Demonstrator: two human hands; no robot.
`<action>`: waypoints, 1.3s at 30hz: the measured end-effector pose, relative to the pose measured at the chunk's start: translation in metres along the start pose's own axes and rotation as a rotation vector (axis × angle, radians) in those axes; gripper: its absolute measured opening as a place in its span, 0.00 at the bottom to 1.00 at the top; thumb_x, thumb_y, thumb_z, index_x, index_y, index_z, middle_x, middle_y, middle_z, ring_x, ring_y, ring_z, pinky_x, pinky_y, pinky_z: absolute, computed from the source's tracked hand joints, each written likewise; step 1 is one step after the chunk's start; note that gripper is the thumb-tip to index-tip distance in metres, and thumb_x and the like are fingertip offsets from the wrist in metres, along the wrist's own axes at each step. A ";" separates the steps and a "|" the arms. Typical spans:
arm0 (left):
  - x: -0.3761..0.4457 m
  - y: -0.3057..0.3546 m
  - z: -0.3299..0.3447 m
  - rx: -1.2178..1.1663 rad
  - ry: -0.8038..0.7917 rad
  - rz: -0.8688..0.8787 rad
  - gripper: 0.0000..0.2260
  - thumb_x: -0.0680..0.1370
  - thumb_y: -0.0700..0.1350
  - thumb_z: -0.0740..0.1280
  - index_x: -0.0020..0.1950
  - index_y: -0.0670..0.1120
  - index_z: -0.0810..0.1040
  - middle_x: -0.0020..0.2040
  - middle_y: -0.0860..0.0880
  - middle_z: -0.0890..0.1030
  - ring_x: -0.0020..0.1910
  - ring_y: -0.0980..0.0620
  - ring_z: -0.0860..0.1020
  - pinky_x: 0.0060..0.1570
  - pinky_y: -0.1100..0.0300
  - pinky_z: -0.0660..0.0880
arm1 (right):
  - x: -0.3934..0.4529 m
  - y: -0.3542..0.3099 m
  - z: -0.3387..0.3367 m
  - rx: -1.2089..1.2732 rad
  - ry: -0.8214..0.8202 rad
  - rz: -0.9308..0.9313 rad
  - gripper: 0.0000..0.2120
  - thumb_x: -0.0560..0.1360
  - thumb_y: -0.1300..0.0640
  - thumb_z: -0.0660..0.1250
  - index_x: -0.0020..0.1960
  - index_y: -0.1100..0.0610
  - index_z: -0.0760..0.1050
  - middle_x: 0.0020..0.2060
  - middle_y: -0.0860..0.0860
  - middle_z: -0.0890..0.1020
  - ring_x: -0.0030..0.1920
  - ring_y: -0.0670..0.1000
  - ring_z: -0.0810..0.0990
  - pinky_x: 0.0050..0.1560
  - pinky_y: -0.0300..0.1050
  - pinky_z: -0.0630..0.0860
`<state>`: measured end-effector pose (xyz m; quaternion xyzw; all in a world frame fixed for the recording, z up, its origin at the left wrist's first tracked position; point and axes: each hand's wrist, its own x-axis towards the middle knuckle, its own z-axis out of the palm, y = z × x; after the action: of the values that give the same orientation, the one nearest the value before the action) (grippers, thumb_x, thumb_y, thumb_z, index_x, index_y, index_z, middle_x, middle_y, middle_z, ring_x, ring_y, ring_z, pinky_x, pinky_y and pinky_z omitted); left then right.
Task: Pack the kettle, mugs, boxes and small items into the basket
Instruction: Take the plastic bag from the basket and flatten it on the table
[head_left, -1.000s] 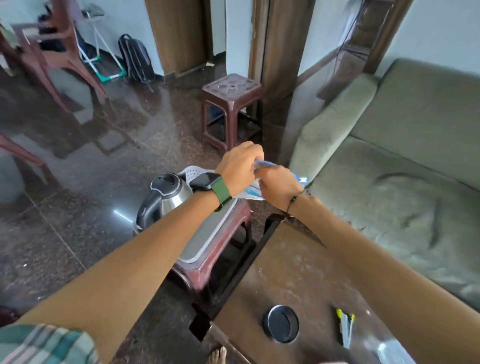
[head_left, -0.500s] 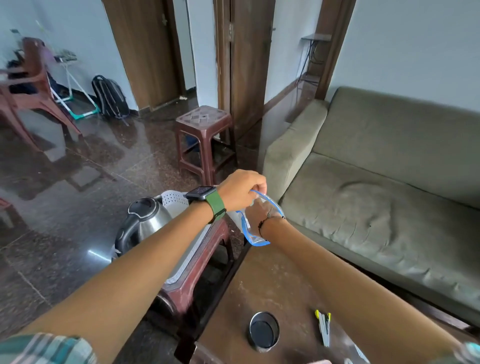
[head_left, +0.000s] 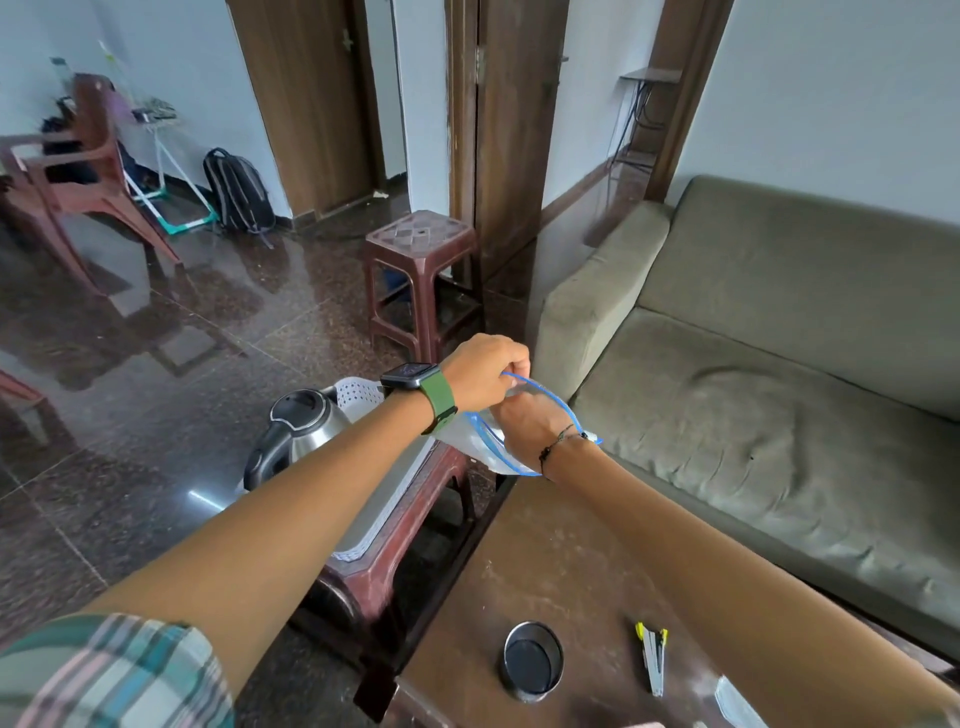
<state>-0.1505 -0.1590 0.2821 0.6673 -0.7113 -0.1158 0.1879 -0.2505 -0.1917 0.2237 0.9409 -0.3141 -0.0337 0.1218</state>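
Steel kettle with black handle sits in the white perforated basket on a maroon stool, left of and below the left hand's fingers. Left hand, green-strapped watch at wrist, fingers curled and pinching the blue-edged rim of a clear zip bag. Right hand just right of it, touching the same rim from below; its fingertips are hidden, so cannot tell their set. Bag hangs between both hands, over the basket's near-right edge. Judged step: opening or sealing the bag as a small item before it goes in; next move calls for lowering it beside the kettle. Well below the fingers, on the brown table: steel cup, then a yellow-tipped stapler-like tool. No legible writing; watch face unreadable.
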 end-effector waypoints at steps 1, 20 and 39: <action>0.001 0.000 0.002 0.006 0.001 -0.005 0.07 0.75 0.35 0.64 0.48 0.40 0.81 0.50 0.42 0.81 0.50 0.45 0.78 0.52 0.54 0.73 | -0.004 0.002 0.000 0.022 0.003 -0.005 0.18 0.75 0.66 0.55 0.64 0.60 0.67 0.54 0.58 0.80 0.52 0.58 0.81 0.44 0.46 0.73; 0.024 0.051 0.045 0.053 -0.248 0.044 0.08 0.77 0.37 0.63 0.49 0.32 0.78 0.52 0.33 0.81 0.53 0.38 0.79 0.49 0.52 0.73 | -0.111 0.096 -0.017 0.811 0.762 0.537 0.19 0.64 0.73 0.60 0.50 0.61 0.80 0.31 0.48 0.78 0.30 0.43 0.76 0.37 0.39 0.74; 0.074 0.055 0.130 -0.102 -0.226 -0.216 0.11 0.80 0.41 0.59 0.52 0.34 0.77 0.55 0.35 0.81 0.55 0.37 0.79 0.47 0.53 0.73 | -0.120 0.126 0.016 0.772 0.740 0.728 0.16 0.68 0.70 0.60 0.51 0.60 0.79 0.40 0.57 0.85 0.37 0.56 0.79 0.42 0.49 0.76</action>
<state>-0.2582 -0.2389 0.1961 0.7122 -0.6452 -0.2456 0.1270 -0.4220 -0.2207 0.2384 0.6998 -0.5399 0.4516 -0.1217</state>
